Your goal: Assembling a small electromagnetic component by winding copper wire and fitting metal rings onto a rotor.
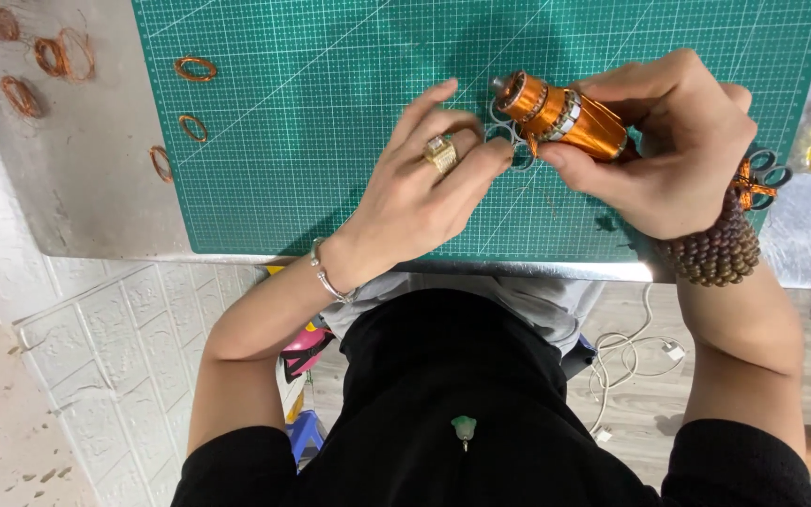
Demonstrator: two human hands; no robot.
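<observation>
Right hand (678, 141) has a firm grip on a copper-wound motor rotor (563, 117), holding it tilted just above the green cutting mat (330, 113). Left hand (424, 192) holds nothing, fingers loosely bent, fingertips touching the rotor's near end. Small copper wire loops (195, 69) sit off toward the mat's left edge

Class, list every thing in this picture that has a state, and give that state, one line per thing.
Copper-wound motor armature: held above the mat, tilted.
Right hand: gripping the armature.
Left hand: fingertips at the armature's end.
Scissors: lying on the table.
Copper wire loops: loose, scattered.
Cutting mat: flat.
</observation>
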